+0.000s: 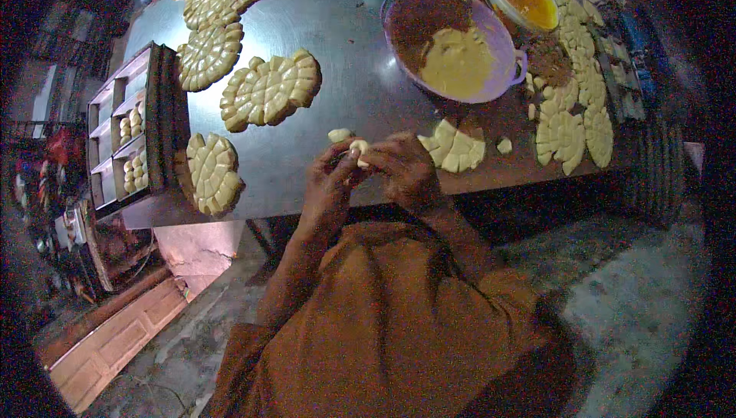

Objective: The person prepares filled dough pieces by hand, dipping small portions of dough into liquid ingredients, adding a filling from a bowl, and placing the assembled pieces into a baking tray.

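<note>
Dough bit (359, 147) is btw both hands, above bench (330, 65) nr its close edge. L hand (331, 179) grip pinched on it; R hand (409, 173) at its right, can't tell if clamped. Long axis unclear. 2nd bit (339, 135) just beyond L fingers; cut slab (460, 147) nearer R.

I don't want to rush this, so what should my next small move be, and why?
Probably shape the small dough piece before reaching for the cut dough beside your right hand: that hand and your left hand both hold the piece.
</note>
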`<state>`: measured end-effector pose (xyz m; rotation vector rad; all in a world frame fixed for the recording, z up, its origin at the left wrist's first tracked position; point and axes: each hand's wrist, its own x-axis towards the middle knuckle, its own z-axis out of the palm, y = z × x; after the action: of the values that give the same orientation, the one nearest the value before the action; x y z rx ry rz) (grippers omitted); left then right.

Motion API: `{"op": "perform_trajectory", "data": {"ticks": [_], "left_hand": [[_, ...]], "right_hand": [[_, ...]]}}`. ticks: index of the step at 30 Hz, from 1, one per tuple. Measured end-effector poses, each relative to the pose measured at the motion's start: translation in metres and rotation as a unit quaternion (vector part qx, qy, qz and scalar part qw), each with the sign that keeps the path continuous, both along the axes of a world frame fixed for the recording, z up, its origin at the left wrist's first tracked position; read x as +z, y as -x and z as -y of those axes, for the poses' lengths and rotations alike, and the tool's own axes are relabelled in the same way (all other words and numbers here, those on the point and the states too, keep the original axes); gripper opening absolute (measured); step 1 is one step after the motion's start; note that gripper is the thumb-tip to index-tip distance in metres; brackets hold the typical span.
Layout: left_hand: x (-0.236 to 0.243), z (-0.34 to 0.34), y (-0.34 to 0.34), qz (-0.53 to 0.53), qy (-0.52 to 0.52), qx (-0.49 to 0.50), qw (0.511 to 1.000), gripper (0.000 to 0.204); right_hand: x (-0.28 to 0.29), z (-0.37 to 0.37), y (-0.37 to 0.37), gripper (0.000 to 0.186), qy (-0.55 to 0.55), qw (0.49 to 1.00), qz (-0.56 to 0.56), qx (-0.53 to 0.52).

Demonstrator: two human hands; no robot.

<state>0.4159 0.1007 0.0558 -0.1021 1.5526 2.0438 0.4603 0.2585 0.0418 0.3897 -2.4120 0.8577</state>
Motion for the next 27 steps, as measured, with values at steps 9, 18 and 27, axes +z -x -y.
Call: {"op": "perform_trajectory", "data": {"ticks": [9,18,27], "left_hand": [[-0.017,0.043,0.034,-0.084,0.009,-0.075,0.994,0.024],[-0.007,0.051,0.096,-0.198,0.103,-0.122,0.967,0.024],[-0.022,0.033,0.107,-0.13,-0.071,-0.081,0.986,0.052]], "right_hand": [[0.005,0.046,0.032,0.021,0.12,0.975,0.144,-0.116],[0.013,0.032,0.086,0.018,0.245,0.903,0.348,-0.059],[-0.001,0.016,0.107,0.036,0.339,0.874,0.346,-0.044]]}}
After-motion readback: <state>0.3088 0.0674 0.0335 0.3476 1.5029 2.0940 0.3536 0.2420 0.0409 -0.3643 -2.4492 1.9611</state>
